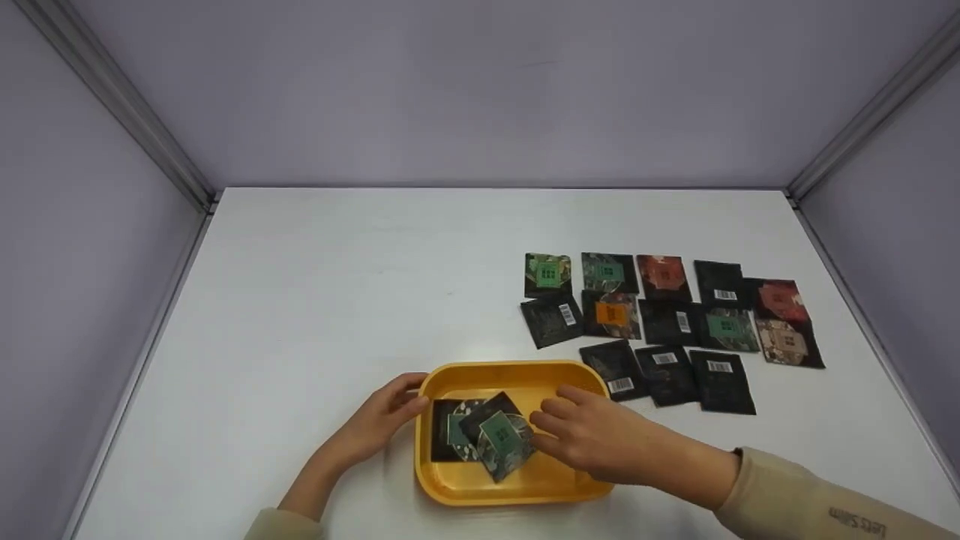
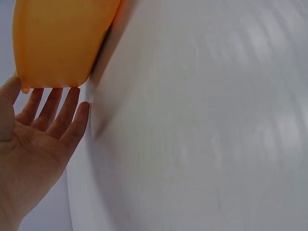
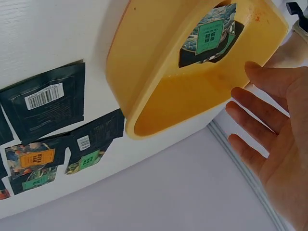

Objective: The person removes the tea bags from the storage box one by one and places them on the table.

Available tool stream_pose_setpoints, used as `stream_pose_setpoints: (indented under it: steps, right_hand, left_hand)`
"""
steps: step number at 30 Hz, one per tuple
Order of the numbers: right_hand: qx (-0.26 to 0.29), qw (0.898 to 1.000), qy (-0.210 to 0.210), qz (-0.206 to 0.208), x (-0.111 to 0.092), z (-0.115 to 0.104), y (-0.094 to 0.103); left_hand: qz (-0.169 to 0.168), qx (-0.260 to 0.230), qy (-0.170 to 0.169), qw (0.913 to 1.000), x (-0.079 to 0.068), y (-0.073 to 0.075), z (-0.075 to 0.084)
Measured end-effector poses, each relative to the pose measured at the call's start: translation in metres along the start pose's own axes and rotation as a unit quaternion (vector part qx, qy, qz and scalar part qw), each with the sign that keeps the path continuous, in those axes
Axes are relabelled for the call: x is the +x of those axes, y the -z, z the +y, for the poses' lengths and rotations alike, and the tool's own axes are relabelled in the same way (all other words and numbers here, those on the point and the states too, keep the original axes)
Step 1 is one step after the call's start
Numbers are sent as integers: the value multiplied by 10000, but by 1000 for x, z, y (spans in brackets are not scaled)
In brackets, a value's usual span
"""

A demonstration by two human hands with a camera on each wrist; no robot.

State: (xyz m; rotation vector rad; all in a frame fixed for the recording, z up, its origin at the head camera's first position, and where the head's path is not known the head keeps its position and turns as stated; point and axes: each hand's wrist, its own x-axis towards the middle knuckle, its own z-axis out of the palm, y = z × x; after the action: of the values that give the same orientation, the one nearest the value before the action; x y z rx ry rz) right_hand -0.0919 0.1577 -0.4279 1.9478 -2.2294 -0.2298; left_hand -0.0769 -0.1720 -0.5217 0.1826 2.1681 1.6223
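Note:
A yellow plastic tray (image 1: 525, 491) stands near the table's front. Two dark tea sachets with green labels lie inside, toward its left: the upper sachet (image 1: 504, 436) is tilted and overlaps the lower sachet (image 1: 442, 442). My left hand (image 1: 375, 424) touches the tray's left end; in the left wrist view its fairly straight fingers (image 2: 50, 108) meet the outer wall, thumb at the rim. Over the tray's right half is my right hand (image 1: 581, 435), fingers loosely bent near the upper sachet. In the right wrist view this hand holds nothing.
Several tea sachets lie in rough rows right of and behind the tray, some with barcodes up, such as one sachet (image 1: 722, 381), others with coloured labels, such as an orange-labelled sachet (image 1: 611, 315). Grey panels (image 1: 480, 97) stand around the white table (image 1: 322, 300).

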Motion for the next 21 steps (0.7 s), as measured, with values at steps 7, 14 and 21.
stream_pose_setpoints:
  steps: [7, 14, 21]
  right_hand:
    - [-385, 9963, 566, -526, 26, -5, -4]
    - [-714, 9899, 1039, -645, 48, -9, -13]
    - [-769, 9838, 1332, -923, 69, -9, -20]
  left_hand:
    - [-9, -5, 50, 10000, 2, -1, -2]
    - [-74, -21, 30, 10000, 4, 0, -4]
    - [-37, -35, 133, 9999, 2, 0, -2]
